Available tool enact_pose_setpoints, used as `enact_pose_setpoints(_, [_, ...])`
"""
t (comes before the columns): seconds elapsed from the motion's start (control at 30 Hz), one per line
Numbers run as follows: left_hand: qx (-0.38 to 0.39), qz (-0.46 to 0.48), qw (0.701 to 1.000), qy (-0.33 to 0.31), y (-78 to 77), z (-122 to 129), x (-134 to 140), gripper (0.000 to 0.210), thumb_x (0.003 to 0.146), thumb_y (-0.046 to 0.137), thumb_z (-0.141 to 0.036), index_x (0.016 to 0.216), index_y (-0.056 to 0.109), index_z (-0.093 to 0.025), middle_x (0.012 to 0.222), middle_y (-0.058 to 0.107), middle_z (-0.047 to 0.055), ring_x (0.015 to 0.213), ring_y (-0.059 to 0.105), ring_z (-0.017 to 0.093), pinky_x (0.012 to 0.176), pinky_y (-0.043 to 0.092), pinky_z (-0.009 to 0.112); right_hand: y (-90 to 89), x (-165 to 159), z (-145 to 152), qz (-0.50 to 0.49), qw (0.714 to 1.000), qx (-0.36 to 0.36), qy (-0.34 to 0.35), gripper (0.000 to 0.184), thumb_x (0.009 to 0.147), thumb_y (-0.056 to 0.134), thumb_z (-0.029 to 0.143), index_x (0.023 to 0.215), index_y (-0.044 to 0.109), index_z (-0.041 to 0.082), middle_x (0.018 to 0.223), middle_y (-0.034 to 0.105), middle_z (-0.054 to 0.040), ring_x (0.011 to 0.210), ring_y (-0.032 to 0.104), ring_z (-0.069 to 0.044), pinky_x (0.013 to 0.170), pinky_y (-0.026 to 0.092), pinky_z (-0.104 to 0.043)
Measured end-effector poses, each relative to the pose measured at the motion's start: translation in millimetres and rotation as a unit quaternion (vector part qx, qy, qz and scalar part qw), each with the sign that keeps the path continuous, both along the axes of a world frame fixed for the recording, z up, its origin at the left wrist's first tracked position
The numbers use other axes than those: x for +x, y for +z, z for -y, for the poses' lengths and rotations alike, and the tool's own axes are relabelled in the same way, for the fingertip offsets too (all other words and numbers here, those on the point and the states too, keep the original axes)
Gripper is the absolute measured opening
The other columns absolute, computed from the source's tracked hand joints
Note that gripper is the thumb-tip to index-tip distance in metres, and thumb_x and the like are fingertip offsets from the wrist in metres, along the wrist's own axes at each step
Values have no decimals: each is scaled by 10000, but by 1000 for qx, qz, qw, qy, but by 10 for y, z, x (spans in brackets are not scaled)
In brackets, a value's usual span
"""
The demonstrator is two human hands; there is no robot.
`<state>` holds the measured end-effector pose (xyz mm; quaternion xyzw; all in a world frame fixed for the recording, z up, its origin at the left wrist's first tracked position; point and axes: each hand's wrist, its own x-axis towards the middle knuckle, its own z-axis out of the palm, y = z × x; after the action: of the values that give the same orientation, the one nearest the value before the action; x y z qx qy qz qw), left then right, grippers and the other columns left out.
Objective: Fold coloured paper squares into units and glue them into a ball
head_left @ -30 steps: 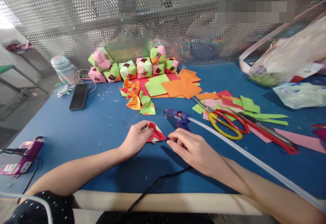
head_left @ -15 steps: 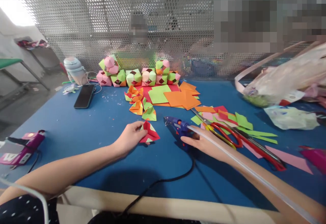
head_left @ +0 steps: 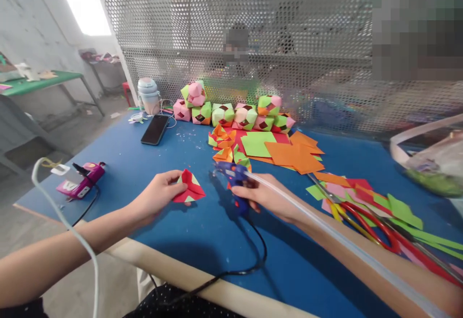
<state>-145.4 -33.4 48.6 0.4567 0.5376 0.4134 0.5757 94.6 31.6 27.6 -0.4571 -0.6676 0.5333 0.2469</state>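
Observation:
Between the thumb and fingers of my left hand (head_left: 159, 193) is a folded red paper piece (head_left: 191, 190) with pale green corners, held just above the blue table (head_left: 152, 233). My right hand (head_left: 265, 192) is wrapped round a blue hot glue gun (head_left: 237, 178), its nozzle pointing left toward the red piece but apart from it. A long clear glue stick (head_left: 307, 212) runs back from the gun over my right forearm. Behind the gun lie folded orange and green paper pieces (head_left: 221, 138), partly hidden by it.
Finished paper balls (head_left: 222, 114) line the metal mesh screen. Coloured sheets (head_left: 285, 153), paper scraps (head_left: 405, 212) and red-handled scissors (head_left: 376, 228) lie to the right. A phone (head_left: 155, 130), a bottle (head_left: 148, 96) and a purple power strip (head_left: 81, 181) are on the left; a black cord (head_left: 238, 272) crosses the front edge.
My view has swung to the left, so the table's things appear farther right. The glue gun has come closer to the red paper piece. Both hands keep their hold.

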Motion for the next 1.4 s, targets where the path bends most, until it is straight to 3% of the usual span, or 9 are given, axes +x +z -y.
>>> enact_pose_setpoints(0.17, [20, 5, 998, 64, 71, 136, -317, 190, 775, 626, -279, 903, 628, -138, 809, 680, 28, 631, 609, 105, 623, 495, 237, -62, -1003, -589, -52, 998, 11, 18, 279, 809, 608, 399, 695, 573, 146, 545, 553, 24, 417, 466, -66, 394, 401, -201])
enact_pose_setpoints(0.3, [17, 18, 995, 94, 77, 211, -422, 194, 768, 638, -266, 913, 626, -137, 817, 682, 26, 637, 610, 101, 622, 498, 230, -162, -1635, -919, -38, 999, -4, 19, 299, 895, 538, 341, 1118, 559, 144, 1075, 604, -70, 884, 613, -171, 747, 528, -361])
enact_pose_setpoints(0.53, [-33, 64, 997, 39, -56, 282, -286, 175, 756, 644, -274, 832, 615, -119, 773, 674, 47, 609, 606, 109, 599, 501, 244, -362, -2041, -1017, 2, 1000, -14, 12, 331, 892, 545, 324, 1178, 534, 158, 1175, 566, -86, 985, 590, -203, 818, 509, -411])
enact_pose_setpoints(0.97, [-96, 53, 994, -19, -304, 394, -100, 158, 761, 622, -263, 821, 612, -118, 744, 671, 57, 607, 605, 122, 604, 486, 254, -326, -1855, -947, 72, 996, 28, 53, 331, 891, 547, 324, 1177, 534, 159, 1180, 562, -86, 986, 588, -201, 817, 510, -409])
enact_pose_setpoints(1.03, [-94, 39, 995, -17, -323, 400, -102, 165, 766, 616, -263, 834, 620, -113, 736, 674, 54, 578, 597, 111, 598, 480, 247, -297, -1701, -840, 75, 994, 52, 60, 307, 900, 528, 339, 1141, 549, 149, 1091, 601, -75, 899, 612, -179, 761, 524, -373])
enact_pose_setpoints(1.13, [-88, 44, 995, 8, -309, 407, -141, 175, 759, 629, -268, 834, 620, -110, 716, 669, 43, 575, 593, 108, 590, 487, 243, -267, -1305, -552, 72, 988, 107, 90, 261, 915, 459, 344, 960, 592, 123, 648, 605, -5, 539, 573, -120, 560, 466, -263])
enact_pose_setpoints(1.23, [-69, 63, 995, 47, -254, 375, -213, 182, 753, 647, -256, 858, 624, -109, 772, 677, 50, 626, 611, 112, 595, 499, 232, -239, -821, -123, 59, 971, 158, 167, 82, 828, 569, 232, 836, 619, 168, 677, 609, 14, 586, 557, -102, 602, 419, -235])
enact_pose_setpoints(1.3, [-52, 59, 995, 69, -215, 320, -259, 171, 748, 653, -236, 845, 623, -98, 788, 681, 63, 618, 611, 110, 594, 505, 233, -209, -569, 177, 49, 947, 183, 259, 56, 763, 621, 178, 814, 642, 182, 769, 641, 1, 685, 572, -118, 644, 410, -237])
enact_pose_setpoints(1.4, [-27, 62, 994, 81, -174, 210, -287, 160, 740, 661, -217, 840, 628, -97, 775, 682, 64, 623, 621, 118, 580, 517, 237, -162, -464, 534, 103, 798, 352, 478, 112, 816, 530, 187, 824, 637, 157, 791, 645, -41, 647, 564, -139, 557, 381, -258])
